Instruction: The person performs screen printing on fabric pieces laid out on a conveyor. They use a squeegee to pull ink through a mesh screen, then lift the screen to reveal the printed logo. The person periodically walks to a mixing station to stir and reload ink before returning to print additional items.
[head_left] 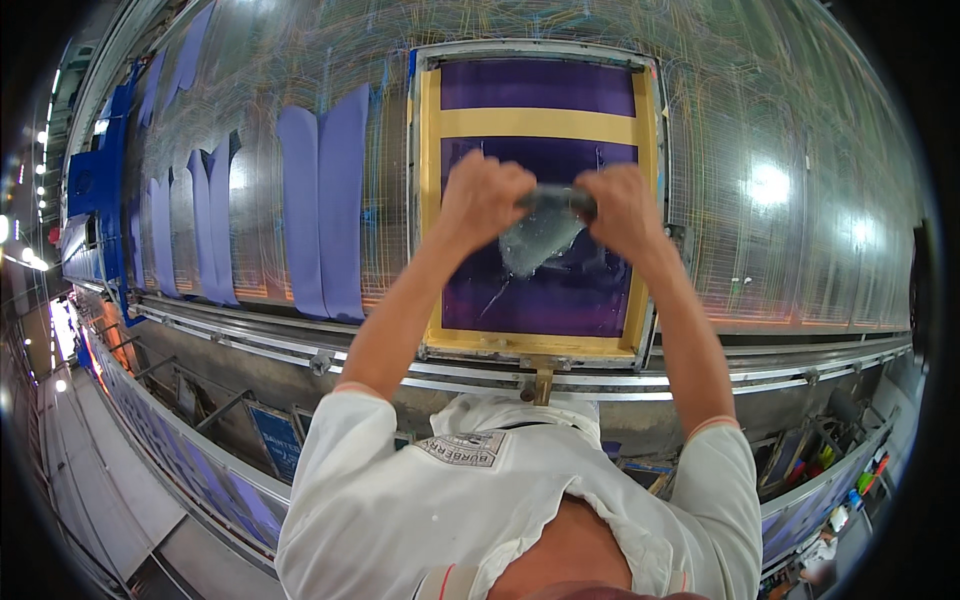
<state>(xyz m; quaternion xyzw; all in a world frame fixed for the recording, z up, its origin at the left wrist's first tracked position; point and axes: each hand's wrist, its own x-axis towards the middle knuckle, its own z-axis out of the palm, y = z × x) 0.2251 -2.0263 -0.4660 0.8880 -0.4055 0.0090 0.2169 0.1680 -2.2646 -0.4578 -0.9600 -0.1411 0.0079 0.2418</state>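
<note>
Left hand (487, 198) and right hand (622, 208), at upper centre of the frame, are each curled tight round one end of a dark bar (560, 198); it sits over the purple screen (500, 312), a pale glossy patch (535, 245) just below it; purple pieces (322, 205) lie at left on the table (770, 130).

Dark bar's (560, 199) ends behind fingers (514, 183)

Deep purple screen (560, 302), pale yellow tape (538, 125) — lavender panels (342, 205), white shirt (400, 520) — grey table (730, 120) with orange-and-green lines.
</note>
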